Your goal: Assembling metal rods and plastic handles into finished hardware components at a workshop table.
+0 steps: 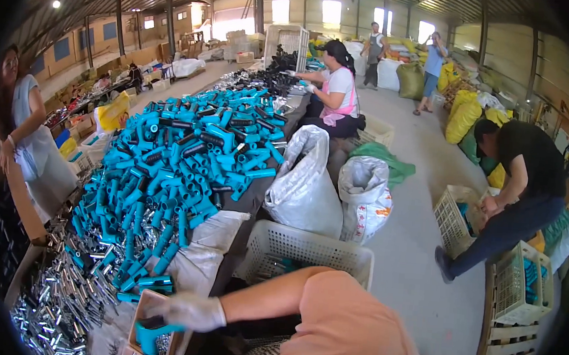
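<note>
Only one of the wearer's two hands shows, the right hand (pixel 196 312), in a pale glove and blurred; I can't tell whether its fingers close on anything. Just below it, over a small tan box (pixel 148 298), is one teal handle (pixel 147 341), bent, its short arm pointing right and its longer stem running down toward the lower edge. Beyond, the worktop (pixel 254 195) bears a heap of teal handles (pixel 188 138), too many to count, and loose metal parts (pixel 58 300). Alongside stand two white sacks (pixel 307 186) and one near crate (pixel 313 237).
</note>
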The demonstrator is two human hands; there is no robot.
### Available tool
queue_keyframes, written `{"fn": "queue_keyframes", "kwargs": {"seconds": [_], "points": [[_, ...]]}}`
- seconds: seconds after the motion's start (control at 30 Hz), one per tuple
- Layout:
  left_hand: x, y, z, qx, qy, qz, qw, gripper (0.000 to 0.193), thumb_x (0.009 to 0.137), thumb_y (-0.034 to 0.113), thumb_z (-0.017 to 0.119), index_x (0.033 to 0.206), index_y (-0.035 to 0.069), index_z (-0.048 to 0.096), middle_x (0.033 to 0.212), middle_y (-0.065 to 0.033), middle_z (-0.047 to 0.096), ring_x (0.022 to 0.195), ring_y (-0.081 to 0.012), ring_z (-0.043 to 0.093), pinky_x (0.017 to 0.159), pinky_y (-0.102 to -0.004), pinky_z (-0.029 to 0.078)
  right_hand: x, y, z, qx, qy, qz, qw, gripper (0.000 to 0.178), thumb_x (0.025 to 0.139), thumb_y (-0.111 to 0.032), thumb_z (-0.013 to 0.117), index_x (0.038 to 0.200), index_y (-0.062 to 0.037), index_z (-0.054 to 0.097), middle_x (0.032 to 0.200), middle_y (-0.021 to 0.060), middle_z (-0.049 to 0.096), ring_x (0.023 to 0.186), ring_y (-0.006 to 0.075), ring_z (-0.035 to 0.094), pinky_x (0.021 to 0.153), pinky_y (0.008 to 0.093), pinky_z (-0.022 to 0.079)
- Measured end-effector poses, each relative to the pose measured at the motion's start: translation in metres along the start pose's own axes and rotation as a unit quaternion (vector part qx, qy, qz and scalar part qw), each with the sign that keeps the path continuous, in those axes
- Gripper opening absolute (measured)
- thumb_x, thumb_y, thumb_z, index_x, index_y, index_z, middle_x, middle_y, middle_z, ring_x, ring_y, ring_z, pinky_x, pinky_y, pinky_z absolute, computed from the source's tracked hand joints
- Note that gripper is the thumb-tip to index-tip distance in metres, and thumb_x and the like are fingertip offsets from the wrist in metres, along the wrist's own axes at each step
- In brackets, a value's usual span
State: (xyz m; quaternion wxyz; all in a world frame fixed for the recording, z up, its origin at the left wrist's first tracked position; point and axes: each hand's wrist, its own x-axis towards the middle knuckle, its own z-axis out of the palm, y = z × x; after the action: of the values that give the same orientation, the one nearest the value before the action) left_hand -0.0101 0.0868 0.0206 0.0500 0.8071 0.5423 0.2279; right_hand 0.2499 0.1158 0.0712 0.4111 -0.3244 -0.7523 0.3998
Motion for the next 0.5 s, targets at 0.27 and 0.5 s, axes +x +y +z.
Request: {"fn": "queue_keyframes", "kwargs": {"seconds": [0.27,0.5], "points": [[-0.016,0.03,-0.024,-0.132,-0.1,0.053,0.985,0.029,0.07,0.028,0.078,0.075,0.002,0.064,0.069,-0.0227,0.062,0.065,-0.0408,0.063,0.058,-0.0469,0.048,0.018,0.036,-0.006,-0.045,0.024,0.046,0.998,0.036,0.095,-0.019,0.048,0.126,-0.0013,0.057,0.124,0.0177,0.06,0.122,0.0251,0.053,0.1,0.0353,0.042],[-0.01,0.025,-0.01,-0.109,0.042,0.001,0.993,0.036,0.073,0.033,0.079,0.067,0.002,0.062,0.054,-0.0147,0.056,0.045,-0.0297,0.053,0.048,-0.0417,0.043,0.013,0.006,-0.024,0.098,0.0,0.049,0.994,0.026,0.091,-0.018,0.053,0.106,-0.0009,0.067,0.107,0.0143,0.068,0.103,0.0275,0.063,0.088,0.0364,0.047]]}}
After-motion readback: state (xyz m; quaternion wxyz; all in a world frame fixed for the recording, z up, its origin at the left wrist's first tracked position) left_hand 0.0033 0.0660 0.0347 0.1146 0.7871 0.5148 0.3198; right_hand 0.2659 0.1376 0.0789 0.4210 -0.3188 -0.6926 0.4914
